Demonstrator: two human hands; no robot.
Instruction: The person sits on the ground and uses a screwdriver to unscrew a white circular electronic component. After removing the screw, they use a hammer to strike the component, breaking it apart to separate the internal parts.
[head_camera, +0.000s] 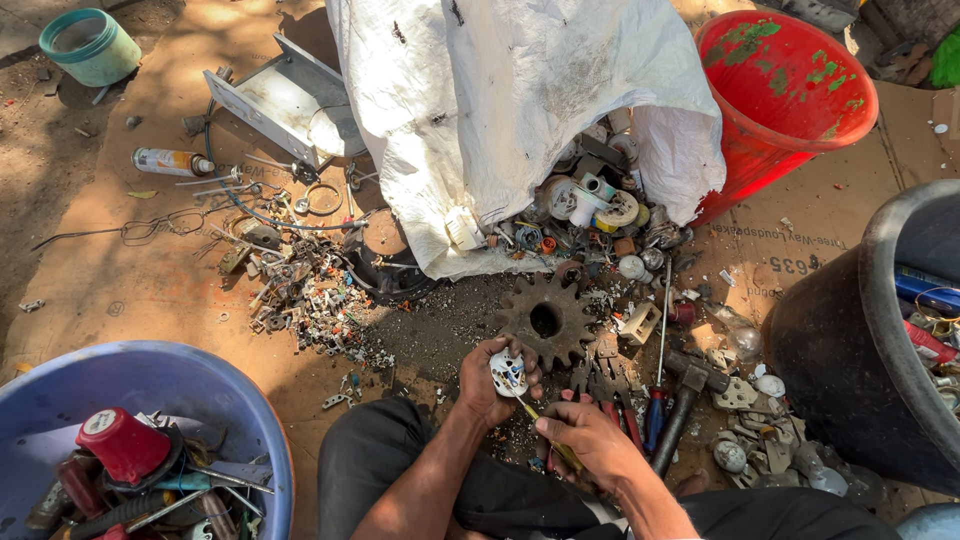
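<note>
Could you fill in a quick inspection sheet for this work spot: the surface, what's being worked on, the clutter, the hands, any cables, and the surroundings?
Surface: flattened cardboard over dirt, littered.
Job's things: small white fitting in left hand; yellow-handled screwdriver in right hand, tip at the fitting.
Clutter: rusty gear, hammer, small scrap pile.
Grippers: both hands gripping, fingers closed.
Cables: thin wire left of the white sack.
Surroundings: red tub, blue basin, black bin.

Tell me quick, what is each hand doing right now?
Left hand: closed around a small white round part.
Right hand: closed on a yellow-handled screwdriver, tip at the white part.
</note>
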